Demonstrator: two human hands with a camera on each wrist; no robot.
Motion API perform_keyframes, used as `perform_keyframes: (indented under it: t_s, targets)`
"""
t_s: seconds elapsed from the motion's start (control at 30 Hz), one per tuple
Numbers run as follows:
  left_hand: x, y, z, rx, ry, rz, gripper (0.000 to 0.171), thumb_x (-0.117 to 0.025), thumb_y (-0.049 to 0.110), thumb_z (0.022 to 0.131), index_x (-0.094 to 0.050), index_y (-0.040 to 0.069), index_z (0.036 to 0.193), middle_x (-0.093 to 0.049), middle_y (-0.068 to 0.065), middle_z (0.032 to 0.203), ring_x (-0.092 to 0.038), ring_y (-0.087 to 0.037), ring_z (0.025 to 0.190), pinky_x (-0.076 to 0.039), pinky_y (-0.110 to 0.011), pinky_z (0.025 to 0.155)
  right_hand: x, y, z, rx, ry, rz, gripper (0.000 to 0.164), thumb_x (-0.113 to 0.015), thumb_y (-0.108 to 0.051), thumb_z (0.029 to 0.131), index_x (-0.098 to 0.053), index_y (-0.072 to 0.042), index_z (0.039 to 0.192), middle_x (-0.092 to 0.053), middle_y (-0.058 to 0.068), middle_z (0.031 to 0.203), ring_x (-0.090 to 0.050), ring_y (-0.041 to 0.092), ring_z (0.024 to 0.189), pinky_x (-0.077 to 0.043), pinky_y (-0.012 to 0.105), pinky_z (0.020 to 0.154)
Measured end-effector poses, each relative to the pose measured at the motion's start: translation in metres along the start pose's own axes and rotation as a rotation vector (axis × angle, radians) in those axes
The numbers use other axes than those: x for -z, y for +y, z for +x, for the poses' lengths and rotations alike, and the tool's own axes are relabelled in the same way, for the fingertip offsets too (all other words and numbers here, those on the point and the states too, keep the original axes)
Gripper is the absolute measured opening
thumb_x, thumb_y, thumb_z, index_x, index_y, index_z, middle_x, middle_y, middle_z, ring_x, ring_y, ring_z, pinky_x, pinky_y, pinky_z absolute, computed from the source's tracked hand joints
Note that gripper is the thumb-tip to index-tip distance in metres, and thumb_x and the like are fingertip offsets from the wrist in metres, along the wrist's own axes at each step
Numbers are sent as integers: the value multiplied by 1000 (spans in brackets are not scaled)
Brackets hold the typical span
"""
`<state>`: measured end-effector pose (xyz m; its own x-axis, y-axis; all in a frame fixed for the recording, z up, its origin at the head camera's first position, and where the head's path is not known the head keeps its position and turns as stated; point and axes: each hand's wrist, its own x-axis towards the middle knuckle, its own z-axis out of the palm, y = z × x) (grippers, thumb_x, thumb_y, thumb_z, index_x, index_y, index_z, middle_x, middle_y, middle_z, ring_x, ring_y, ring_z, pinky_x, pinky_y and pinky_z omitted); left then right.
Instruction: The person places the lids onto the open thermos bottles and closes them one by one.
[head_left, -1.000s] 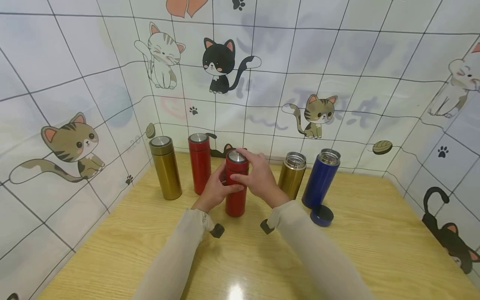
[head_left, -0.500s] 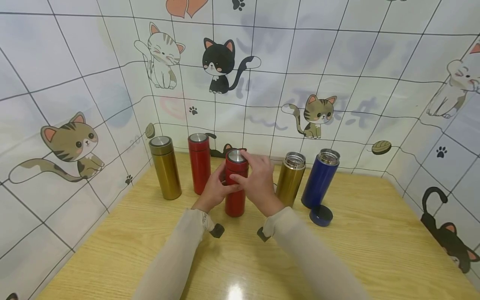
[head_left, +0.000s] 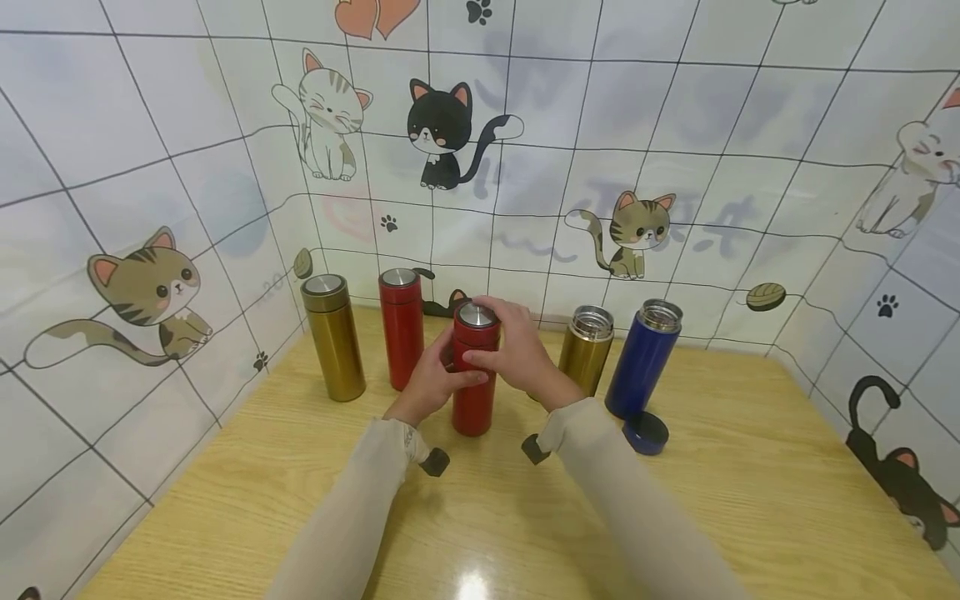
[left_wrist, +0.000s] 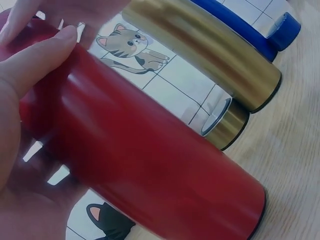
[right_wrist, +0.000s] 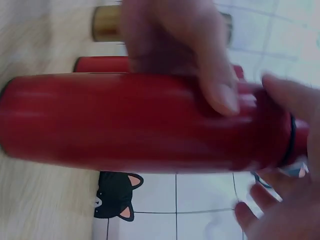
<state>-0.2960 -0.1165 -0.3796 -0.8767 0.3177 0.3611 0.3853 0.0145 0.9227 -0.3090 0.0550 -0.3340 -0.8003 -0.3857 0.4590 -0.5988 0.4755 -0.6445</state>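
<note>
A red thermos (head_left: 472, 410) with a steel-topped lid (head_left: 477, 314) stands upright on the table in the head view. My left hand (head_left: 432, 380) grips its body from the left, the thumb across the front. From the right, my right hand (head_left: 522, 354) grips the lid, its fingers over the far rim and its thumb on the near side. In the left wrist view the red body (left_wrist: 160, 155) slants down to the table. The right wrist view shows the dark seam (right_wrist: 289, 140) under the lid beside my right hand.
At left stand a lidded gold thermos (head_left: 337, 354) and another red thermos (head_left: 402, 333). At right are a lidless gold thermos (head_left: 587, 354) and a lidless blue thermos (head_left: 641, 362). A blue lid (head_left: 646, 433) lies before the blue one; a gold lid (left_wrist: 230, 127) lies by the lidless gold one.
My right hand turned at the lid, wrist swinging inward half a second ago and now back outward, with the fingers again over the far rim. The left hand and thermos stayed in place.
</note>
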Motion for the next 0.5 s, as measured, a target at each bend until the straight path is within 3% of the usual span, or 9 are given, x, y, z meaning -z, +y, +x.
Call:
perform_keyframes:
  t_s: [0.13, 0.23, 0.4, 0.5]
  targets:
    - [2, -11, 4, 24, -30, -21, 82, -74, 2, 84, -32, 21, 151, -54, -7, 136, -55, -27, 120, -46, -42, 99, 12, 6, 3, -39, -188, 222, 70, -73, -10, 86, -41, -20, 147, -50, 6, 139, -43, 28, 126, -38, 55, 102]
    - [4, -23, 8, 35, -30, -17, 83, -75, 5, 84, -30, 25, 152, -53, -6, 137, -54, -27, 120, -46, -42, 99, 20, 8, 5, -11, -252, 270, 64, -67, -10, 91, -40, -17, 149, -50, 8, 140, -44, 31, 127, -36, 57, 103]
    - [6, -30, 10, 24, -18, -17, 82, -77, 10, 83, -34, 32, 149, -54, -3, 135, -55, -25, 119, -47, -42, 98, 24, 11, 8, 2, -247, 225, 64, -70, -15, 91, -43, -19, 148, -52, 8, 139, -43, 30, 129, -33, 56, 106]
    - [5, -31, 10, 9, -11, -19, 81, -79, 12, 83, -35, 35, 148, -55, -1, 134, -56, -24, 118, -47, -42, 97, 19, 12, 8, -3, -180, 160, 65, -75, -18, 87, -47, -20, 146, -54, 6, 137, -44, 27, 127, -33, 55, 105]
